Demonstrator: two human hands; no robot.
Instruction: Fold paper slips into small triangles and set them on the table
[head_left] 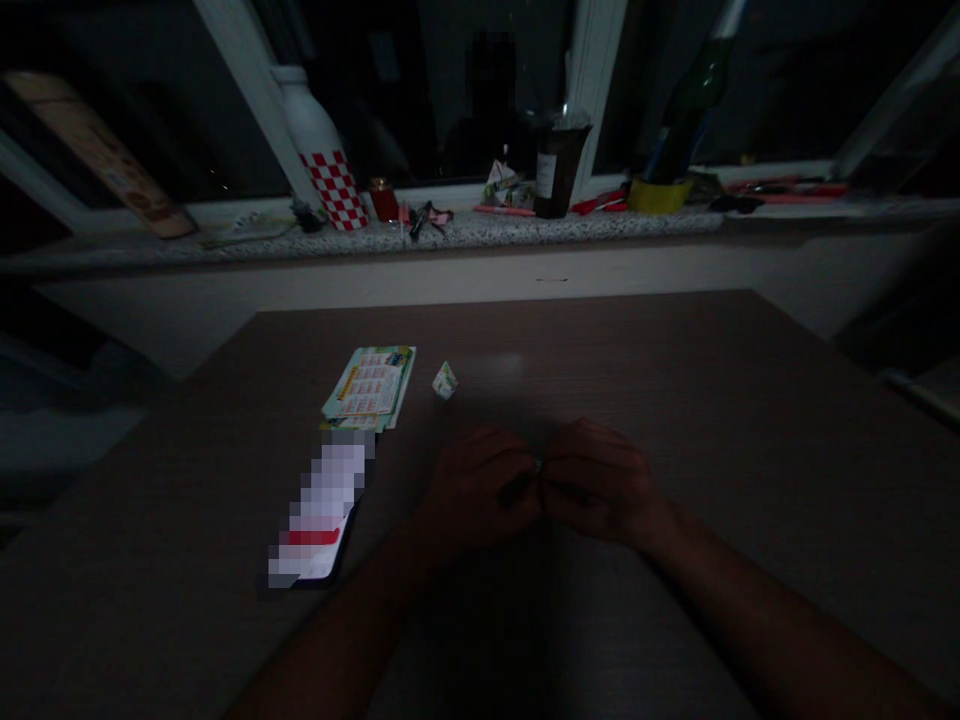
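My left hand (484, 485) and my right hand (600, 480) meet low over the middle of the table, fingertips touching and curled in a pinch. Between them a tiny pale bit of what looks like a piece of paper (538, 465) shows; the fingers and the dark hide most of it. Just beyond my left hand lies a small folded paper piece (445, 380) with a green and white print. To its left rests a stack of printed paper cards (369, 385), green at the edges with rows of red print.
Left of my forearm lies a lit phone (326, 515), its screen blurred out. Behind the brown table (675, 350), a stone windowsill (457, 232) carries a red-checked white bottle (334, 175), a dark cup (559, 175), a green bottle (686, 105) and a leaning tan tube (105, 150).
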